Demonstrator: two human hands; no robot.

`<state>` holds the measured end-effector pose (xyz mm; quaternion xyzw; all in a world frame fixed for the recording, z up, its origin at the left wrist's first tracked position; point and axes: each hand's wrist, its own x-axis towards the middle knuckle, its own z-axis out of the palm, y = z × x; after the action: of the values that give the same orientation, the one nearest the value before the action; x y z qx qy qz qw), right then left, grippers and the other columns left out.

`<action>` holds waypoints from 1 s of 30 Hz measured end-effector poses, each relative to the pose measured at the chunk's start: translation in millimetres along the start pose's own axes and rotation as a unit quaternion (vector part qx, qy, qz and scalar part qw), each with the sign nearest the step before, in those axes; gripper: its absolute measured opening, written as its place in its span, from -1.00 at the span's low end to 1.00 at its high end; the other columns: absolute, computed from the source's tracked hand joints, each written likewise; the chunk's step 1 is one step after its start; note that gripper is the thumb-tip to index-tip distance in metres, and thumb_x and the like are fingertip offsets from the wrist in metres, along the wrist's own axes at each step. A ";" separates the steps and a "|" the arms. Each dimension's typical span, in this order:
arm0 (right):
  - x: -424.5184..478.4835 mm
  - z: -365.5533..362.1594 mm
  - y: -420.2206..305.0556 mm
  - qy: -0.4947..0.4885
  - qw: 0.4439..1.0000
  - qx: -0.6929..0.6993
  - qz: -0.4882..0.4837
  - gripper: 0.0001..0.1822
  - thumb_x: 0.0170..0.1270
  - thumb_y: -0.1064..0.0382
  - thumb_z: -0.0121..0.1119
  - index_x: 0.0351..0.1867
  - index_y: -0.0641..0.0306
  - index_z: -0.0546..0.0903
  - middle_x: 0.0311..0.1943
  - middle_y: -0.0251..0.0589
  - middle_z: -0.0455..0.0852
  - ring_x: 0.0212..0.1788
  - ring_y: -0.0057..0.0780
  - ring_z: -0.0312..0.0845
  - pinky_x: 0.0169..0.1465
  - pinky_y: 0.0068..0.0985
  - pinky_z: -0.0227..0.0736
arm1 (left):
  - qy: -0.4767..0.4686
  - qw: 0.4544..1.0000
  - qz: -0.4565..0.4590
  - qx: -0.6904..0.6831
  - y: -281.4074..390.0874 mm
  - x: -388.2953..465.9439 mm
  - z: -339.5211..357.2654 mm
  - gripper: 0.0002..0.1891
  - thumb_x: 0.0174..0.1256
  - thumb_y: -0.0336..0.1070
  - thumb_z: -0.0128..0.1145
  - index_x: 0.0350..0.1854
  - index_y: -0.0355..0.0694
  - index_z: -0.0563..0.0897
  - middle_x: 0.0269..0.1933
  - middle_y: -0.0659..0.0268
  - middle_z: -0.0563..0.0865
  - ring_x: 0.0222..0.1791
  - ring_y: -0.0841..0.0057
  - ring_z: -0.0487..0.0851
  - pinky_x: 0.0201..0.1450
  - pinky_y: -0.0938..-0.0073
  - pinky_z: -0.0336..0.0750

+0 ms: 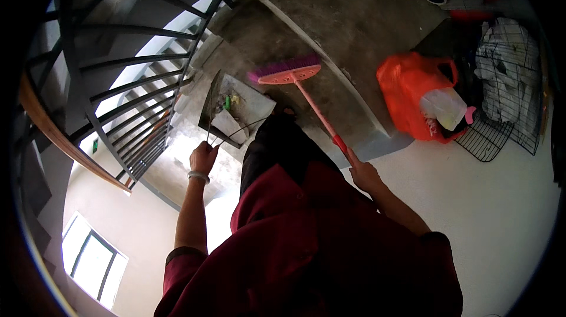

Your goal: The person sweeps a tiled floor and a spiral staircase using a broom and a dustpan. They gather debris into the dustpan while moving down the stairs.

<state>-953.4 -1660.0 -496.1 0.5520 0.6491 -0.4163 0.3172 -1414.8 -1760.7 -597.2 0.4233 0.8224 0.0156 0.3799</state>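
My left hand [203,157], with a bracelet at the wrist, is closed on the thin wire handle [239,129] of a metal dustpan [256,93]. Grey debris, a green piece [227,102] and a pale crumpled scrap [225,122] lie in the pan. The red lower part of a broom's handle [339,142] is gripped in my right hand [366,176]. Its pink head with purple bristles [289,73] is over the concrete floor, to the right of the dustpan; whether the bristles touch the floor I cannot tell.
A metal stair railing [137,87] with a wooden handrail [57,135] runs along the left, with stairs beyond it. A raised concrete edge [318,47] crosses the floor on the right. Past it stand an orange-red plastic bag [398,91] and wire racks [486,138] by a white wall.
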 end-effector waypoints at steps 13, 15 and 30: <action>-13.2 45.9 -24.7 -0.006 0.900 0.433 -0.054 -0.36 0.17 0.34 -0.06 0.33 0.25 0.08 -0.10 -0.20 0.52 -0.24 -0.51 0.45 -0.12 -0.63 0.32 | -0.066 0.994 0.066 0.052 11.5 28.0 62.3 -0.63 0.10 0.03 0.12 -0.48 -0.24 0.52 -0.49 0.10 0.64 -0.41 0.11 0.59 -0.35 0.18 0.43; -36.2 11.7 -41.3 -0.068 0.887 0.457 0.023 -0.39 0.22 0.34 -0.10 0.33 0.22 0.08 0.04 -0.19 0.45 -0.12 -0.47 0.39 -0.01 -0.64 0.22 | -0.066 0.994 0.056 0.065 19.0 32.4 59.0 -0.63 0.10 0.04 0.12 -0.49 -0.23 0.53 -0.49 0.11 0.64 -0.40 0.11 0.60 -0.34 0.17 0.43; -20.2 19.5 -58.4 -0.123 0.939 0.282 -0.155 -0.34 0.23 0.27 -0.04 0.34 0.26 0.02 -0.05 0.08 0.52 -0.07 -0.30 0.49 0.00 -0.54 0.31 | -0.064 0.998 -0.023 -0.009 0.4 -2.5 73.7 -0.64 0.11 0.04 0.10 -0.49 -0.22 0.54 -0.51 0.12 0.63 -0.39 0.13 0.60 -0.34 0.19 0.43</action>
<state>-1007.8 -1689.1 -476.2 0.4560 0.5388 -0.6906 0.1576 -1366.6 -1784.0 -647.9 0.4013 0.8055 -0.0130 0.4359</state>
